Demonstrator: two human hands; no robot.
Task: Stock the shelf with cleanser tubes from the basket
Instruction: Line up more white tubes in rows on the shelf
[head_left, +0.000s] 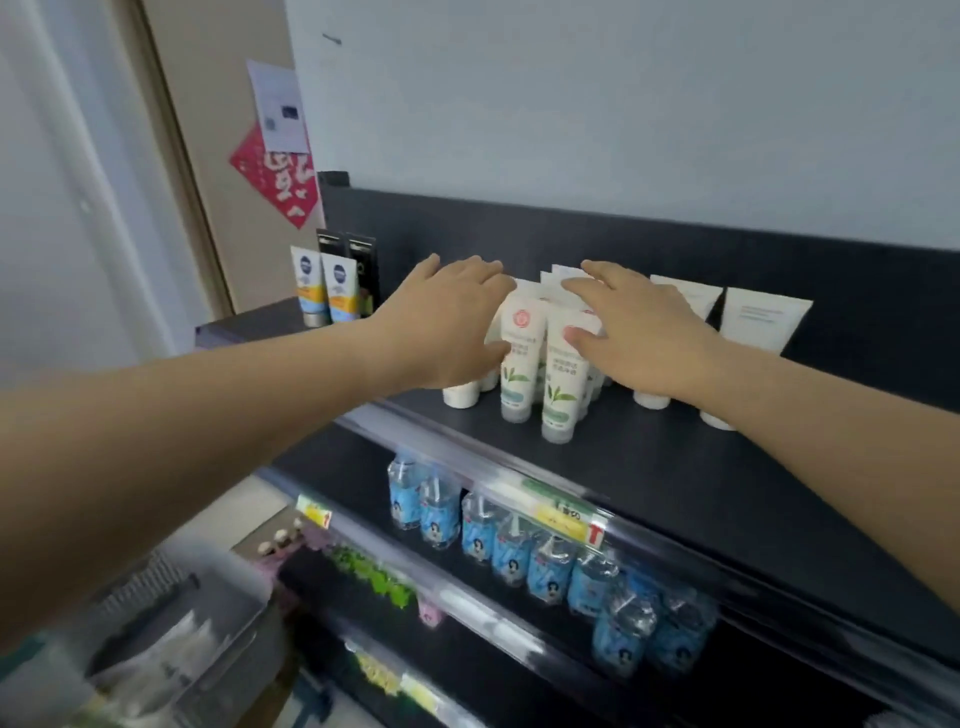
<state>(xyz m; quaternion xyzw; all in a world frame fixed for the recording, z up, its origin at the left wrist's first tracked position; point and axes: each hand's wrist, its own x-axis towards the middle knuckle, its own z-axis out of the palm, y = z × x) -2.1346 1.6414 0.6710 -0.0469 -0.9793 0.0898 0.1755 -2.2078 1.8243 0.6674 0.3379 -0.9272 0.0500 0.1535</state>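
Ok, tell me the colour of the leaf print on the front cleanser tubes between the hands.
Green, on white plastic cleanser tubes; the head view shows it.

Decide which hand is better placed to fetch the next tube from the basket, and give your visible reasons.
Probably the left hand. The basket sits low on the person's left, under that forearm. The right hand lies further right across the green-leaf tubes on the top shelf. Neither hand holds a tube.
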